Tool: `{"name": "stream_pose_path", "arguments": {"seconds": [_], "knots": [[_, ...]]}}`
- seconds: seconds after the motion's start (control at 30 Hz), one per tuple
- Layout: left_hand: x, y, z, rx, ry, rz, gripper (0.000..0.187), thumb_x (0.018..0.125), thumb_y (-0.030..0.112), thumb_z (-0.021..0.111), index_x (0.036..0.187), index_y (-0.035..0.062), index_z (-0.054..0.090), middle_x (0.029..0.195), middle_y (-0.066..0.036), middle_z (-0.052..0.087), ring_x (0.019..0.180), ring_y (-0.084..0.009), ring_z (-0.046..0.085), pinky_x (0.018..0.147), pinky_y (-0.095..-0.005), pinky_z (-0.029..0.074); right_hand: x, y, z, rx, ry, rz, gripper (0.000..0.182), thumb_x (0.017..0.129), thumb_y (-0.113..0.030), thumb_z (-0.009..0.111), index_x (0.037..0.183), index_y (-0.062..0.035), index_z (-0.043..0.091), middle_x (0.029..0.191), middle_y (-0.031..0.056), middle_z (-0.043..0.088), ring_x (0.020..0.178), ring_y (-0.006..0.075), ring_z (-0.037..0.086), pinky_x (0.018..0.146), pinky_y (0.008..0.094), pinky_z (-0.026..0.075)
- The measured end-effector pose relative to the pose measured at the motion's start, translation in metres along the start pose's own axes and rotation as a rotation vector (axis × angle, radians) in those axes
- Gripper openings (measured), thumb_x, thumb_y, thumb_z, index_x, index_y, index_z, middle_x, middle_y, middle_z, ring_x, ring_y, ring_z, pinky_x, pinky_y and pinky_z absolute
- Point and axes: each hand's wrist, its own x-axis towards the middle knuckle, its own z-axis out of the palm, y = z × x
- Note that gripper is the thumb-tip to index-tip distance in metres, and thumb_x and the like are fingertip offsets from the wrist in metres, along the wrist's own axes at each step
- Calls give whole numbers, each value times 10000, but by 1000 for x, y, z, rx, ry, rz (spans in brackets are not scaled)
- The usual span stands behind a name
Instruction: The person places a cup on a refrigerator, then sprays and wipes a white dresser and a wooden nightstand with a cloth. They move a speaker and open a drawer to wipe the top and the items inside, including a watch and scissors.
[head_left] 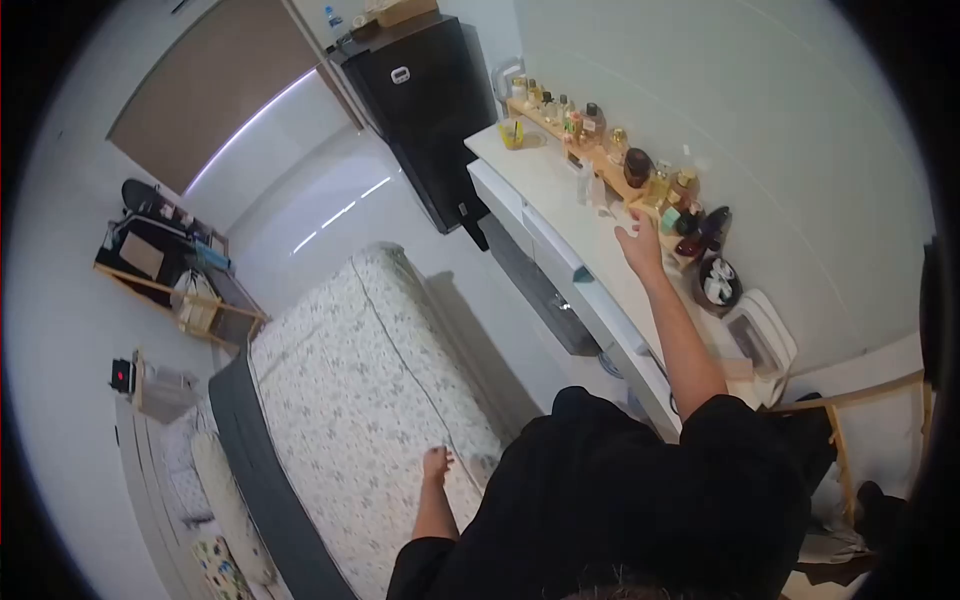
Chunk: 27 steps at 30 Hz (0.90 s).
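Observation:
Over the dresser top (560, 193), my right hand (640, 248) reaches out with thumb and fingers apart, fingertips right at the perfume bottles. Closest to it are a small green-topped bottle (671, 220) and a yellowish perfume bottle (659, 190). A clear bottle (586, 185) stands to the left of that hand, in front of a wooden riser (600, 160) lined with several more bottles. Dark red bottles (690, 243) lie to its right. My left hand (437, 463) hangs low by my side, its fingers loosely bent and nothing in them; the patterned bed (370, 370) shows behind it.
A dark round container (718, 285) and a white-framed box (762, 340) sit toward the dresser's near end. At its far end is a yellow cup (511, 135). A black fridge (420, 110) stands beyond. The dresser has a drawer front (575, 262) facing the bed.

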Motion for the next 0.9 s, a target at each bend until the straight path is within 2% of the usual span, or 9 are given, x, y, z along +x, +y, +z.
{"name": "stream_pose_path", "arguments": {"seconds": [0.07, 0.1, 0.17, 0.3, 0.4, 0.53, 0.67, 0.83, 0.9], "knots": [[12, 36, -16, 52, 9, 81, 473, 963, 331, 556, 1266, -32, 542, 1117, -151, 692, 921, -274, 697, 726, -402, 521, -4, -30, -3, -77, 59, -150, 558, 811, -167, 716, 1317, -27, 528, 1230, 155, 559, 1049, 279, 595, 931, 382, 489], [45, 102, -24, 26, 104, 176, 395, 927, 259, 563, 1116, -85, 609, 991, -163, 703, 807, -239, 693, 676, -362, 546, 47, -49, 40, -67, 44, -146, 558, 811, -167, 716, 1317, -27, 528, 1230, 155, 559, 1049, 279, 595, 931, 382, 489], [82, 171, -33, 94, 105, 302, 377, 952, 251, 551, 1120, -83, 606, 986, -164, 700, 831, -241, 689, 713, -375, 551, 81, -73, 71, 93, -5, -296, 546, 805, -145, 718, 1302, -18, 532, 1215, 153, 562, 1029, 270, 598, 918, 371, 493], [112, 236, -4, -52, 103, 237, 345, 988, 280, 544, 1114, -30, 625, 982, -133, 704, 793, -227, 700, 661, -348, 528, 162, -88, 162, 185, -98, -223, 622, 773, -187, 759, 1313, -11, 505, 1239, 173, 546, 1084, 302, 576, 954, 399, 480], [154, 228, 4, 111, -135, 96, 393, 959, 361, 581, 1102, 0, 641, 955, -112, 709, 739, -228, 703, 565, -353, 496, 223, -83, 233, -114, -70, -252, 744, 741, -256, 797, 1353, -10, 452, 1312, 204, 494, 1211, 366, 503, 1036, 439, 433], [153, 231, -6, 381, -209, -56, 486, 939, 413, 593, 1219, 18, 628, 1094, -110, 711, 886, -258, 706, 657, -419, 515, 281, -96, 281, -309, -127, -232, 912, 719, -329, 827, 1444, -19, 370, 1479, 252, 349, 1357, 440, 375, 1117, 515, 352], [169, 212, -46, 309, -145, -156, 457, 964, 400, 561, 1263, 56, 592, 1164, -97, 683, 923, -258, 685, 760, -464, 490, 318, -113, 297, -551, -310, -209, 1040, 710, -383, 843, 1523, -51, 285, 1578, 235, 254, 1422, 435, 321, 1152, 512, 318], [208, 243, -107, -27, -300, 14, 432, 970, 405, 553, 1220, 56, 593, 1138, -92, 668, 953, -280, 657, 815, -490, 476, 334, -110, 320, -626, -397, -155, 906, 709, -267, 792, 1479, -45, 371, 1422, 253, 450, 1344, 416, 414, 1093, 465, 396], [235, 278, -133, -163, -385, 20, 414, 970, 393, 550, 1196, 49, 596, 1122, -98, 668, 939, -285, 654, 820, -494, 478, 344, -96, 333, -640, -279, -170, 808, 704, -228, 775, 1416, -31, 447, 1347, 256, 486, 1288, 418, 449, 1064, 466, 411]]}}
